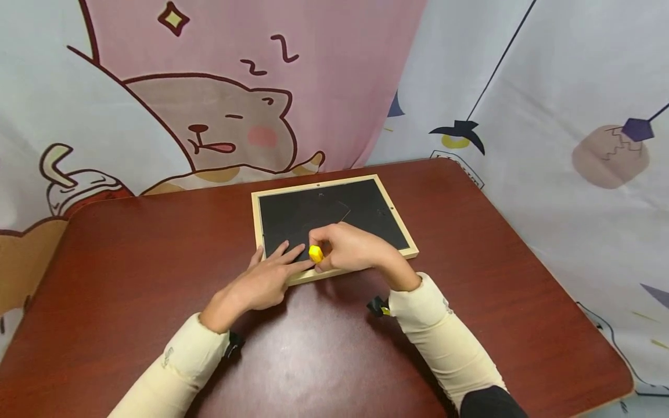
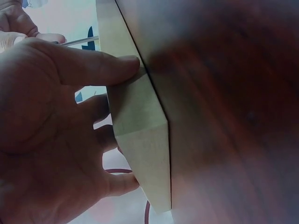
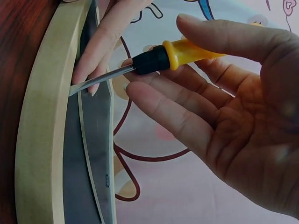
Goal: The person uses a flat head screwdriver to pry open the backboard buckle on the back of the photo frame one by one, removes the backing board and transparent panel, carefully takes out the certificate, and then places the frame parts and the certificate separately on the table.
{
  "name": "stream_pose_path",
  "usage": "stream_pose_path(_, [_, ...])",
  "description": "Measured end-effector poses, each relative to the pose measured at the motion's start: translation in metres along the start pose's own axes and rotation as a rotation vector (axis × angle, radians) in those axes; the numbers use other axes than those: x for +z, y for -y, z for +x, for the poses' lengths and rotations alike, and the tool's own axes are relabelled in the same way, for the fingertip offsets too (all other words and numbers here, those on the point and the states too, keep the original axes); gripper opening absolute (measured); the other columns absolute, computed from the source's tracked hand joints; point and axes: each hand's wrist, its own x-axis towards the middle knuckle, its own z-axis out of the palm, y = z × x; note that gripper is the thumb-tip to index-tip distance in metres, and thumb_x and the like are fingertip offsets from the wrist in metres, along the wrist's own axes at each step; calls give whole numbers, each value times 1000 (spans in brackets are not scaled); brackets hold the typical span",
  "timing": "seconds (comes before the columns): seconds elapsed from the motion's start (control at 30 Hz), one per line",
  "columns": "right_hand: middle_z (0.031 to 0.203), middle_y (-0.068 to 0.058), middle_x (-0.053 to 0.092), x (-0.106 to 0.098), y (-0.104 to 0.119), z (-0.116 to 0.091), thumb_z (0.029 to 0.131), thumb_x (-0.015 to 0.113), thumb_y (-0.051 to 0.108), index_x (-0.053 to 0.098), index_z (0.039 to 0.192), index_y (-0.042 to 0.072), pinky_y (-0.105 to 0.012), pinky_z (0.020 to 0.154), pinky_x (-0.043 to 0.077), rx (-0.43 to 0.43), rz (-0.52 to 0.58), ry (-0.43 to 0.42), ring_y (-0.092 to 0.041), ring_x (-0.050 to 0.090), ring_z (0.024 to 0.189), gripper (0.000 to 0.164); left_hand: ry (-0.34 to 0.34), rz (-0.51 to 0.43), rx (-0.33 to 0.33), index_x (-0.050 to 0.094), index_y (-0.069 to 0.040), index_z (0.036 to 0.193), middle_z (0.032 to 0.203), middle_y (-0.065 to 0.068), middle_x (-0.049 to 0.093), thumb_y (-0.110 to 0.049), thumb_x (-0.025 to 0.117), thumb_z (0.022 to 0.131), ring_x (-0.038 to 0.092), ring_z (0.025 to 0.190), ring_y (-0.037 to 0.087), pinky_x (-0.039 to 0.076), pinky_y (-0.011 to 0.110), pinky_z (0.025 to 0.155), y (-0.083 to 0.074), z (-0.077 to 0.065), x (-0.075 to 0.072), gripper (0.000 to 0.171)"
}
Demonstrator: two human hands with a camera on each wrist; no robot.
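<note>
A black panel [image 1: 313, 209] in a pale wooden frame [image 1: 398, 223] lies on the table. My right hand [image 1: 352, 249] grips the yellow handle of a screwdriver [image 3: 149, 62], which has a black collar and a metal shaft. In the right wrist view, its tip meets the inner edge of the near frame side. My left hand [image 1: 266, 284] rests at the near left corner, fingers spread and fairly straight over the frame and panel. Its thumb [image 2: 124, 67] presses the outer side of the frame. Its fingertips lie close to the screwdriver shaft.
The frame lies towards the far side of a reddish-brown table [image 1: 157, 261]. A cloth [image 1: 334, 87] with cartoon prints hangs behind and to the right. Small dark dots mark the frame's far and right sides. Cream sleeves [image 1: 434, 319] cover both forearms.
</note>
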Motion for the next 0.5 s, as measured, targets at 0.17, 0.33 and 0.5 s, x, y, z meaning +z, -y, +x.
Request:
stream_pose_path(0.17, [73,6,59,-3,1,0,77,79,9,56,74,19,-28,67,45,3,9,9,-16,58,71,25,5,11,5,43,-31,148,161,5,25,4,59,87,19,147,38,15,73,106,0,1,-3,72])
stream_pose_path(0.33, [72,3,59,0,1,0,76,77,4,55,74,18,-26,63,42,3,25,26,-17,56,67,26,10,2,1,43,-32,148,161,5,24,4,57,87,18,147,38,14,73,106,1,0,-1,72])
stream_pose_path(0.5, [69,1,56,0,3,-1,75,76,2,54,72,18,-24,58,38,-5,12,23,-10,48,59,27,2,2,1,44,-32,147,161,4,24,3,57,88,18,147,37,14,73,107,0,0,-1,70])
